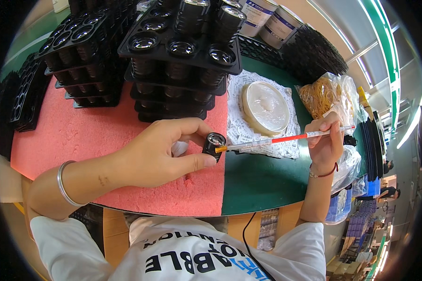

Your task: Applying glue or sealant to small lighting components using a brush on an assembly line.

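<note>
Between the thumb and fingers of my left hand (162,154) is a small black lens barrel (212,149) with shiny glass at its top. A bit of white material shows inside that hand's curled fingers. My right hand (327,140) pinches a slim paintbrush (288,138) with a red and white handle. The brush's yellowish tip meets the side of the barrel near its rim. Beyond the brush, a round shallow dish (266,107) with a pale, glossy surface rests on printed white paper (239,89).
Stacked black trays of lens barrels (180,70) stand ahead, with another stack (79,56) to the left. A pink foam mat (197,196) covers the green table (262,187). Two cans (280,27) stand at the back, and a bag of rubber bands (321,96) lies at the right.
</note>
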### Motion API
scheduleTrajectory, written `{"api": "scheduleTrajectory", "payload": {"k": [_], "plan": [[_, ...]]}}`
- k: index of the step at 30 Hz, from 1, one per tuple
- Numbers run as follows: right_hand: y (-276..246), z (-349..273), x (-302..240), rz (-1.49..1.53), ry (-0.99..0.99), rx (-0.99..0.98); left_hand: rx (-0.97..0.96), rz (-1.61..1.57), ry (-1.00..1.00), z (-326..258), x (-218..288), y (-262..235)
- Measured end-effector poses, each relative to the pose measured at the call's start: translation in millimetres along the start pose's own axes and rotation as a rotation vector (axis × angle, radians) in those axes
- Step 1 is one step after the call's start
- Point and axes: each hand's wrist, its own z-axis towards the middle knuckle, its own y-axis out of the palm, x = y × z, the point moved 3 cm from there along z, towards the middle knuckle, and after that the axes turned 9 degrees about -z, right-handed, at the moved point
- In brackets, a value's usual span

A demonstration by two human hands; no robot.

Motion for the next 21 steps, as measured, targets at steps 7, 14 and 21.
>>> {"api": "scheduleTrajectory", "payload": {"k": [7,14,21], "plan": [[-1,0,-1,0.045,0.033,0.062,-0.044,-0.05,0.025,0,-1,1],[-4,1,-1,0.001,0.01,0.111,-0.051,-0.071,-0.053,0,-1,1],[-12,1,-2,0.025,0.012,0.182,-0.056,-0.138,-0.068,1,-1,1]]}}
